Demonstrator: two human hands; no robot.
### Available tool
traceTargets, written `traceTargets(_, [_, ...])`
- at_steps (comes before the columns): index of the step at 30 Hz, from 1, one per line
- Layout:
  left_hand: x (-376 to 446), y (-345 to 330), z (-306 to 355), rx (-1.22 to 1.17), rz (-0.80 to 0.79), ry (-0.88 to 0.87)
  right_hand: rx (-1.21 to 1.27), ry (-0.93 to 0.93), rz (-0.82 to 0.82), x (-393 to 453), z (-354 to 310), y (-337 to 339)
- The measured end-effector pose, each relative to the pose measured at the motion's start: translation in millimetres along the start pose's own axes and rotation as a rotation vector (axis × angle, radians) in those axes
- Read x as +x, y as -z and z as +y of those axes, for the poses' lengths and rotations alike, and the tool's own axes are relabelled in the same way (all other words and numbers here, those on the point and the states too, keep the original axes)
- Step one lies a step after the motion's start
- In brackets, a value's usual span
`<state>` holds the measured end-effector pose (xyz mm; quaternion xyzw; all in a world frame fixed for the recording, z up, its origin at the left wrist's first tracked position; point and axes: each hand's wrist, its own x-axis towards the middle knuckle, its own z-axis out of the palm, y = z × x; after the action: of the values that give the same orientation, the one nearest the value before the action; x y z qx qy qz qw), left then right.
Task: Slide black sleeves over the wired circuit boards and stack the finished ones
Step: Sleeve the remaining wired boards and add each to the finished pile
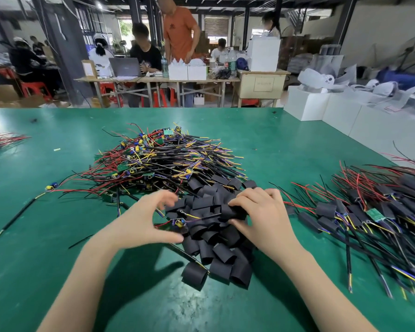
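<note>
Two hands worked over sleeve heap (216, 238), taken as landmark. Black sleeve (235, 213) pinched by right hand (261, 216) at heap's top, fingers curled round it. Left hand (139, 219) held spread at heap's left edge, thumb and fingers apart, nothing gripped; wired board (179, 222) lying just beside thumb. Unsleeved boards (158, 159) piled behind heap; finished stack (369, 212) right of heap. Risk judged: wire ends snagging on sleeve mouth, loose sleeves dragged off heap, tangled neighbours lifted with board.
</note>
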<state>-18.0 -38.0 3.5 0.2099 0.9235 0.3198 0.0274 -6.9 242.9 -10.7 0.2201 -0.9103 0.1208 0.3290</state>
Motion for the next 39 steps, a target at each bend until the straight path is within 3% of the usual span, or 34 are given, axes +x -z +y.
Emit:
traceTargets(2, [-5.7, 8.8, -9.7, -0.045, -0.178, 0.093, -0.003, -0.007, 0.003, -0.1, 0.2, -0.5])
traceTargets(3, [-6.2, 10.5, -12.7, -0.062, -0.187, 0.106, -0.005, -0.009, 0.003, -0.2, 0.1, -0.6])
traceTargets(11, [5.6, -6.9, -2.1, 0.109, 0.11, 0.035, 0.004, -0.022, 0.019, -0.1, -2.4, 1.3])
traceTargets(18, [2.7, -7.5, 26.9, -0.127, 0.345, -0.193, 0.077, 0.056, 0.064, 1.6, -8.4, 2.9])
traceTargets(27, [5.3, -18.7, 44.2, -0.378, 0.216, -0.214, 0.308, 0.084, 0.046, 2.3, -16.8, 8.7])
traceTargets(39, [7.4, -24.4, 36.9, -0.295, 0.172, -0.195, 0.346, 0.106, -0.006, 3.0, -18.8, 11.1])
